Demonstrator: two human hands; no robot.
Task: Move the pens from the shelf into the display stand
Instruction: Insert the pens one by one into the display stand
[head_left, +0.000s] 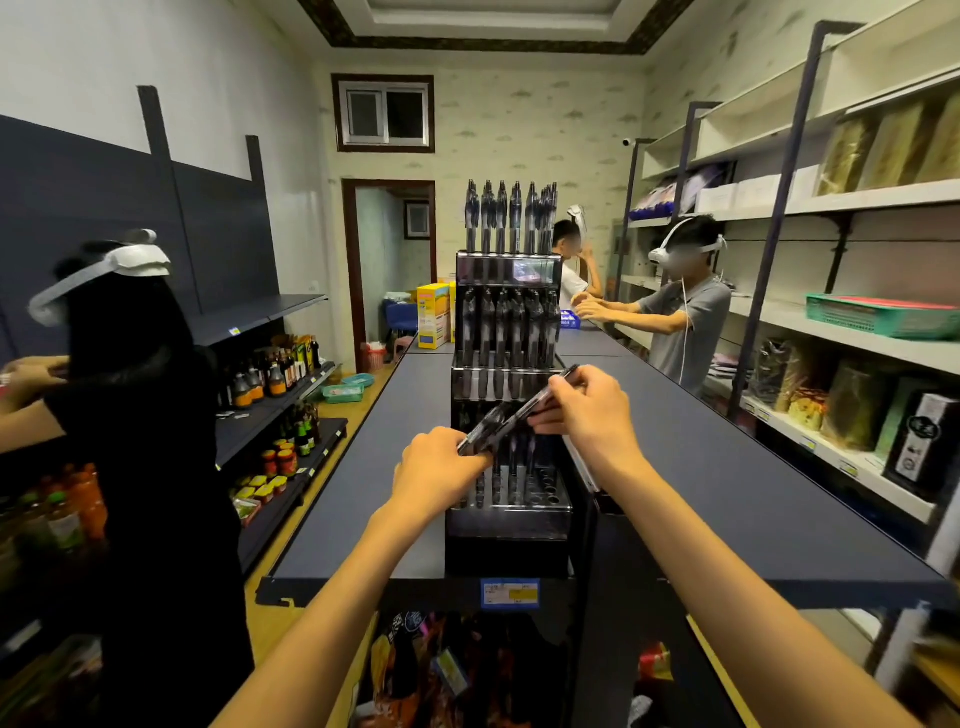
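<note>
Both grips: left hand (441, 470) and right hand (584, 402) clamped on pens (511, 413)
Below grip: display stand (511, 514), holes partly filled
Risk: slanted bundle slipping, missing holes

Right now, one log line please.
left hand: holds bundle of black pens | right hand: holds same bundle | black tiered display stand: front holes open

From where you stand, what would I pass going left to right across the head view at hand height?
Person in black → bottle shelves → left hand → pens → right hand → grey shelf top → packaged goods.
</note>
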